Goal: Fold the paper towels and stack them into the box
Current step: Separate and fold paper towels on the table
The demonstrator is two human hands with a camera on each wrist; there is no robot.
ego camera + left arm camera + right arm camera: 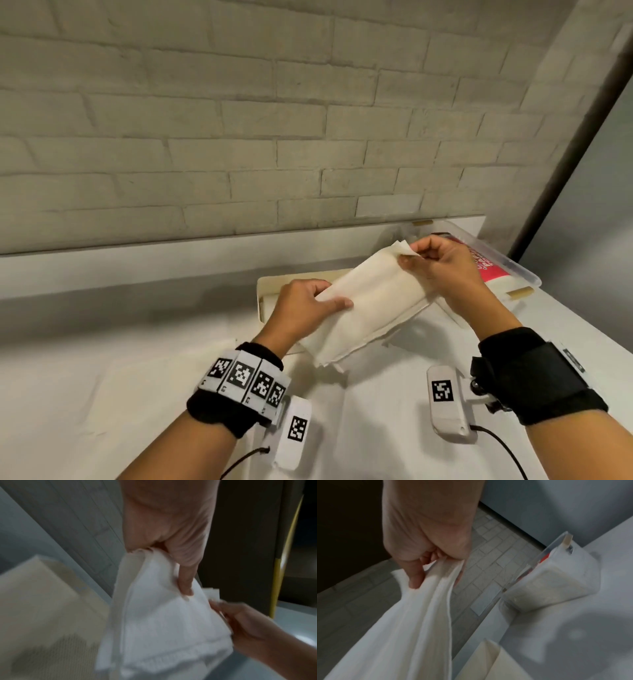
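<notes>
Up above the white worktop point(394, 428), both hands hold a folded bundle of paper towels point(368, 305) stretched slantwise between them. At the near, lower end the left hand point(301, 305) grips it, thumb lying on top and fingers point(186, 582) curled underneath. At the far, upper corner the right hand point(442, 267) pinches it, fingers point(415, 577) bent round the edge. Just behind the bundle sits a pale open box point(270, 291), partly hidden by it. Beyond the right hand, against the brick wall point(239, 120), stands a clear plastic container point(513, 270) with a red-printed pack inside.
</notes>
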